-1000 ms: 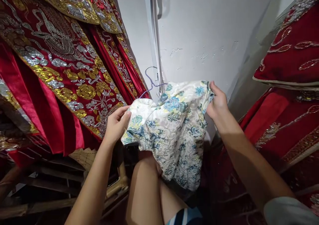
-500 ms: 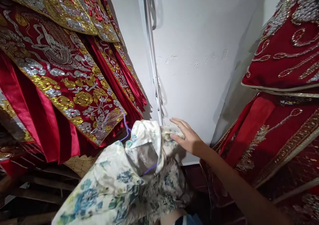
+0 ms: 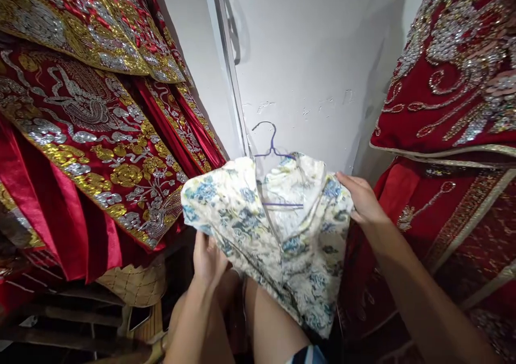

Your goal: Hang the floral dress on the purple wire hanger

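A white garment with blue and green flowers (image 3: pixel 245 219) is spread over my lap, its V-shaped neckline facing me. Inside it is a purple hanger (image 3: pixel 273 150), its hook standing up above the collar. My right hand (image 3: pixel 360 197) pinches the garment's right shoulder edge. Under the left sleeve is my left hand (image 3: pixel 207 256), closed at the cloth's lower edge, its fingertips partly hidden by the fabric.
Red embroidered garments with gold and silver (image 3: pixel 133 173) hang at the left. More red beaded garments (image 3: pixel 451 95) hang at the right. A white wall (image 3: pixel 306 47) with a metal strip is ahead. A quilted beige item (image 3: pixel 139 283) and wooden slats are at the lower left.
The bunched floral garment is now spread out and the hanger shows upright in it. My left hand has come into view, and my right hand has moved right and closed on the shoulder.
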`<state>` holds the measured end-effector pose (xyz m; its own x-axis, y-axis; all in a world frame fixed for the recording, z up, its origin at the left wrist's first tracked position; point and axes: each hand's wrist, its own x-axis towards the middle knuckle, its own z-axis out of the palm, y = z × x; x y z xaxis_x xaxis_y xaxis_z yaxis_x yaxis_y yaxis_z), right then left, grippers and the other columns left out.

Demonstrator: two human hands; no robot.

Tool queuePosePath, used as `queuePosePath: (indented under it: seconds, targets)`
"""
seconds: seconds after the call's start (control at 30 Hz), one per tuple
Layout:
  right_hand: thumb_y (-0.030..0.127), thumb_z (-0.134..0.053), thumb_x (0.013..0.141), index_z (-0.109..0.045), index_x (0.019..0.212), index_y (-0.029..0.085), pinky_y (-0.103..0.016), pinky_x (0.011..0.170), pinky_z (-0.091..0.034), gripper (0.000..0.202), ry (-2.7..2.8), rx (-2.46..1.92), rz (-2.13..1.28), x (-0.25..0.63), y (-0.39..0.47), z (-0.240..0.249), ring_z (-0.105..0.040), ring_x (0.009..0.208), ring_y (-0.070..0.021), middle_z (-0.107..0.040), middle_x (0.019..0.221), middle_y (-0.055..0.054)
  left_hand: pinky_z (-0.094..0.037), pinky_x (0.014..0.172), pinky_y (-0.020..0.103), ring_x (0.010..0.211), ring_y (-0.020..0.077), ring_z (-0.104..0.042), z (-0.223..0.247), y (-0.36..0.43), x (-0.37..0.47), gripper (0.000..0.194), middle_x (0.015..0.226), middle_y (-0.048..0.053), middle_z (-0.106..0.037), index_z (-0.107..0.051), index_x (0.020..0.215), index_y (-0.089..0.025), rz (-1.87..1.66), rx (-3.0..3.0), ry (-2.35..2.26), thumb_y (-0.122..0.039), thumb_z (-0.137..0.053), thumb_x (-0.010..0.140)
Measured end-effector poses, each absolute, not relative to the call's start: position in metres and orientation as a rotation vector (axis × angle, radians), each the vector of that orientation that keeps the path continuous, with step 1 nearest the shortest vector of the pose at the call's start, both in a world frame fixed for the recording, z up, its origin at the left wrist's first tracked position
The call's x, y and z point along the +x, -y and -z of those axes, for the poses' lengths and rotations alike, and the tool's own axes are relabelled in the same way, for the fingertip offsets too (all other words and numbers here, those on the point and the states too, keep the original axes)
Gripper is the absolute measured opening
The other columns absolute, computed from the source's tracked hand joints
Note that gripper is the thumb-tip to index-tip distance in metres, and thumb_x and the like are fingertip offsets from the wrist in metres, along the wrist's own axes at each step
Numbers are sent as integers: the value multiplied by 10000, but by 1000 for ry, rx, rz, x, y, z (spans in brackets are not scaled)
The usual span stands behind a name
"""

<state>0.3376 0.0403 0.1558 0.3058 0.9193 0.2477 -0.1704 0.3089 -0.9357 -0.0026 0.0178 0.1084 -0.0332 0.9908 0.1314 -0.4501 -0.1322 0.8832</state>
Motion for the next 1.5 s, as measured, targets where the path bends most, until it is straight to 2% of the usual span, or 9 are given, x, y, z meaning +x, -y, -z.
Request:
queuePosePath:
  seconds: [0.07,0.3,0.6,0.87,1.07,1.13,1.27,1.4,1.5]
  targets:
    - [641,-764,645,-643,673,238,-395,693,-563,421,1016,-956,-836,331,-56,-172,-725,824,-327,-722,682,-66,-456,1078,451,1344,346,-507,-105,-15,0,727,1314,103,-663,-660,1298,-246,-1525,888,-794,-768,-509,815]
    - [696,-776,606,-669,698,229,-384,833,-526,488,1063,-1010,-806,301,-71,-180,-663,1059,-336,-749,834,-80,-436,1096,369,1390,291,-471,-100,-17,-16,632,1436,55,-584,-560,1383,-323,-1597,965,-857,-427,-754,791]
    - [688,-759,658,-734,764,229,-403,1041,-411,471,1043,-1092,-753,309,-65,-146,-540,1277,-320,-756,1005,-66,-445,1090,406,1270,303,-583,-65,-20,-48,571,1253,112,-685,-636,1244,-214,-1550,965,-1027,-436,-802,745]
    - [642,-718,710,-692,766,195,-365,924,-461,451,1136,-1040,-681,314,-67,-139,-647,985,-259,-712,832,-43,-507,986,351,1203,270,-617,-100,-33,-46,553,1266,83,-673,-623,1238,-244,-1735,1042,-1079,-443,-785,748]
    - [504,-671,769,-602,1056,213,-408,948,-444,415,962,-1227,-22,292,-47,-100,-563,1072,-266,-618,1146,-107,-478,1025,390,1147,280,-646,-110,-76,-37,507,1151,117,-716,-670,1068,-148,-1800,999,-962,-422,-818,668]
    - [497,-602,838,-593,919,227,-387,865,-466,282,1074,-1255,-135,269,-37,-77,-580,950,-255,-635,977,-78,-485,1014,393,1137,279,-651,-107,-84,-35,504,1160,121,-715,-664,1058,-148,-1823,976,-952,-408,-821,655]
    - [545,-524,894,-567,740,215,-335,688,-457,366,1540,-1226,-826,218,-33,-30,-575,692,-215,-605,694,-28,-492,1010,394,1135,281,-657,-104,-84,-30,496,1150,111,-724,-666,1040,-157,-1822,875,-901,-356,-847,623]
    - [484,-558,871,-631,896,189,-283,679,-451,305,1532,-1280,-822,190,-56,-11,-620,739,-194,-667,778,-30,-494,1014,408,1109,282,-674,-105,-77,-27,518,1101,106,-742,-681,1064,-151,-1800,849,-864,-338,-864,617]
    - [433,-625,806,-631,756,191,-268,626,-427,248,1482,-1385,-781,184,-73,-12,-612,660,-187,-657,669,-19,-503,1007,417,1089,289,-685,-106,-72,-25,491,1070,107,-751,-694,1024,-144,-1784,818,-851,-323,-874,605]
